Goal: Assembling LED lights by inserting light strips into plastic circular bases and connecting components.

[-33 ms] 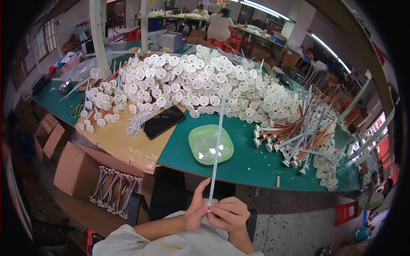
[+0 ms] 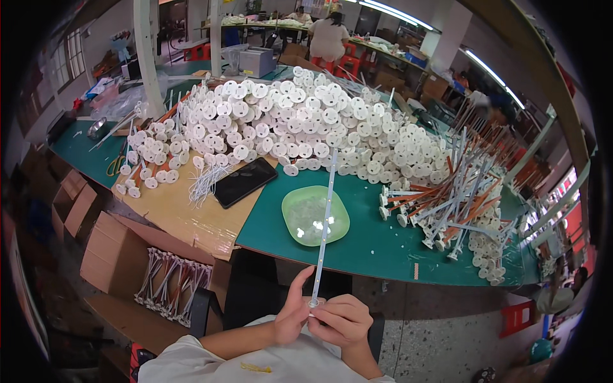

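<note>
1. The right hand point(image 2: 343, 318) pinches the round white base point(image 2: 313, 304) between thumb and fingers. The left hand point(image 2: 294, 317) curls against the base with one digit raised beside the strip; whether it also grips, I cannot tell.
2. The slim strip point(image 2: 324, 230) rises from that base, just in front of the person's body, and points toward the far side. Holding it low, with both hands together, probably steadies the small base and leaves the long part free.
3. The strip is flat, straight and pale bluish, with a row of small marks.
4. Behind it on the green table point(image 2: 377, 249) sits a pale green bowl point(image 2: 287, 214), a rounded square, holding something clear and shiny; it seems placed for easy reach.
5. Farther back is a broad heap of white discs point(image 2: 287, 115), smooth and notched.
6. At right, orange and white sticks point(image 2: 447, 198) lie tangled.
7. At left, a glossy black phone point(image 2: 245, 183) and thin white cords point(image 2: 207, 186) rest on brown cardboard point(image 2: 185, 220).
8. Near left, an open carton point(image 2: 112, 255) holds bundled sticks point(image 2: 172, 287), apparently laid lengthwise to fit.
</note>
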A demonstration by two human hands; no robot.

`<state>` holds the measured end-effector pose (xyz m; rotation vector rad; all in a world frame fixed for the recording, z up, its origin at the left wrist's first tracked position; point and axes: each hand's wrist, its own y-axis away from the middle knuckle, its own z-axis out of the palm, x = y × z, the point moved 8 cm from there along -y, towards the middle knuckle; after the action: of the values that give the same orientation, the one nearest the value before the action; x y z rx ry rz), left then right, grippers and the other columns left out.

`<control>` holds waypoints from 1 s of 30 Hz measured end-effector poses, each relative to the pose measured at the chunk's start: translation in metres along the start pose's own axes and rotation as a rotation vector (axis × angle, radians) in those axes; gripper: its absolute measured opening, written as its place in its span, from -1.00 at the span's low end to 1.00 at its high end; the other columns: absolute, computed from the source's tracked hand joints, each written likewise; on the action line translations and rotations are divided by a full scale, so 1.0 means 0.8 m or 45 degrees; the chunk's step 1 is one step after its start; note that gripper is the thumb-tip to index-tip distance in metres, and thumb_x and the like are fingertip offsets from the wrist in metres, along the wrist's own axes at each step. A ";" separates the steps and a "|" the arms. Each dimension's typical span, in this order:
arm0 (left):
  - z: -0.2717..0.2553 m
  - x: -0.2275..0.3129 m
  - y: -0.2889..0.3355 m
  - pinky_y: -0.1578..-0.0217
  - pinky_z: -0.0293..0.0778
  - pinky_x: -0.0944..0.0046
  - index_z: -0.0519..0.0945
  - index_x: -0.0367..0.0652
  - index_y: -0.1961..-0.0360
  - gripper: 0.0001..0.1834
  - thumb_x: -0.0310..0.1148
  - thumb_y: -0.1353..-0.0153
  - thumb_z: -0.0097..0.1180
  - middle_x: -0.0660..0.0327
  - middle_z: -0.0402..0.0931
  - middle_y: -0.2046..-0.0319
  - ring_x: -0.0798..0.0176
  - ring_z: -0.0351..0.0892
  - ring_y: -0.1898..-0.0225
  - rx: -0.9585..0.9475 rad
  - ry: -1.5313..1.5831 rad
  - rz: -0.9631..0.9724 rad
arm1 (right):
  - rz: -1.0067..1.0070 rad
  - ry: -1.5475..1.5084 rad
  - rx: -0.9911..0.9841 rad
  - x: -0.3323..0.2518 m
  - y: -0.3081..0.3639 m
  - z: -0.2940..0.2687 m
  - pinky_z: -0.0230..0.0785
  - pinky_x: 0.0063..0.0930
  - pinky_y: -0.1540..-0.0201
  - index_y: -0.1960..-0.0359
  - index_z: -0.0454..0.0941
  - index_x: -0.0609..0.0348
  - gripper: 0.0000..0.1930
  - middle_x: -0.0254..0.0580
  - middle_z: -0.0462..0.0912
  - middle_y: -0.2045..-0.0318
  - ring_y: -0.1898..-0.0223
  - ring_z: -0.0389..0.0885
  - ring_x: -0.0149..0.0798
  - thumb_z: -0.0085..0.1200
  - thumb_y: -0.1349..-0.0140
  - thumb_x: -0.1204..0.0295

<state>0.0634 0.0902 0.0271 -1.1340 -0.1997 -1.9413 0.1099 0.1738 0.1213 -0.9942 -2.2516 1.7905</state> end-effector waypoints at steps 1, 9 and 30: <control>0.002 0.006 0.000 0.19 0.29 0.39 -0.35 -0.14 -0.45 -0.16 -0.10 -0.41 -0.13 0.21 0.46 0.28 0.42 0.38 0.28 -0.004 -0.018 0.043 | 0.008 -0.002 -0.003 0.000 -0.001 0.002 0.45 -0.51 0.53 0.47 0.67 0.22 -0.73 -0.25 0.62 0.53 0.57 0.58 -0.26 0.31 0.35 0.61; -0.008 0.013 0.005 -0.01 0.39 0.28 0.18 -0.23 -0.25 -0.42 0.03 -0.45 -0.25 0.07 0.46 0.04 0.31 0.46 0.04 0.081 -0.069 0.100 | 0.022 -0.016 -0.054 0.005 -0.014 0.016 0.51 -0.47 0.50 0.44 0.66 0.26 -0.78 -0.23 0.61 0.48 0.53 0.60 -0.24 0.25 0.24 0.63; -0.142 0.140 -0.118 0.55 0.33 0.29 0.49 -0.24 0.22 -0.89 -0.46 -0.26 0.09 0.16 0.49 0.55 0.28 0.45 0.59 0.587 -1.305 0.879 | 0.520 0.351 -0.589 0.176 -0.073 0.050 0.46 -0.48 0.41 0.36 0.70 0.21 -0.85 -0.16 0.67 0.41 0.44 0.65 -0.22 0.25 0.00 0.64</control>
<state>-0.1032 0.0241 0.0735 -1.5076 -0.6547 -0.5545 -0.0436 0.2106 0.1181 -1.7681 -2.4545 1.1410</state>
